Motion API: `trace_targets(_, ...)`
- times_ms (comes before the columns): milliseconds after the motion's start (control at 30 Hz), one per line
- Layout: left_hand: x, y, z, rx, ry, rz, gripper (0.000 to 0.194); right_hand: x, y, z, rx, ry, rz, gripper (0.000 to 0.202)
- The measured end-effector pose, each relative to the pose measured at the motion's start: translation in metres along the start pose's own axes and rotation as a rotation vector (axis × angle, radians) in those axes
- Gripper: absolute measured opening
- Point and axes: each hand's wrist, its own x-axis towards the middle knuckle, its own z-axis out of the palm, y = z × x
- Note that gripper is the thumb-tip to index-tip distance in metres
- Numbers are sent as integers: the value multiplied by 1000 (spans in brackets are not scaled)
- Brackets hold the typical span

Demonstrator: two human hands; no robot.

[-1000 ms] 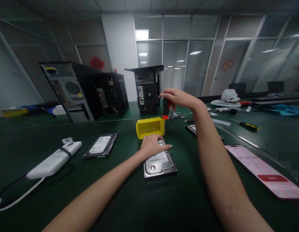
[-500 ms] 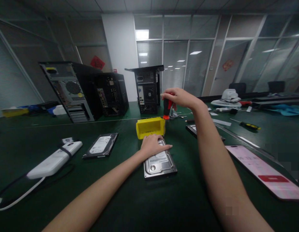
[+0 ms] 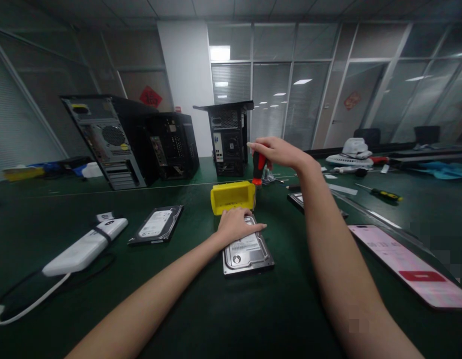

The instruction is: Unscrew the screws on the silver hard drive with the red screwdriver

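Note:
A silver hard drive [image 3: 247, 255] lies flat with its label up on the green table in front of me. My left hand [image 3: 236, 224] grips its far part, fingers over the far left side and thumb stretched across to the right. My right hand [image 3: 275, 151] is closed from above around the black and red handle of a screwdriver [image 3: 258, 168]. The screwdriver stands nearly upright, its shaft pointing down near the drive's far right corner. Where the tip rests I cannot make out. Just behind the drive sits a yellow bin [image 3: 232, 197], its open side toward me.
Another hard drive [image 3: 156, 224] lies to the left, beside a white power strip [image 3: 86, 248]. A further drive [image 3: 298, 199] is partly behind my right forearm. On the right are a pink-screened phone [image 3: 406, 264] and a yellow-black screwdriver [image 3: 385, 194]. Computer cases [image 3: 231, 139] stand behind.
My right hand and the screwdriver handle have shifted very slightly, the handle leaning a touch more to the right. My left hand and the drive stay in place.

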Motion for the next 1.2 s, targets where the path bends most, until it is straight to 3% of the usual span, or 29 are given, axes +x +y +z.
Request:
trace_targets(267, 0, 0, 0, 3, -14, -15, 73, -6, -7, -5, 161, -91, -30, 31)
trace_targets(1033, -1, 2, -2, -4, -15, 7, 70, -11, -3, -9, -60, 42, 0, 39)
trace_targets(1200, -1, 2, -2, -15, -19, 4, 69, -8, 1, -7, -26, 24, 72, 42)
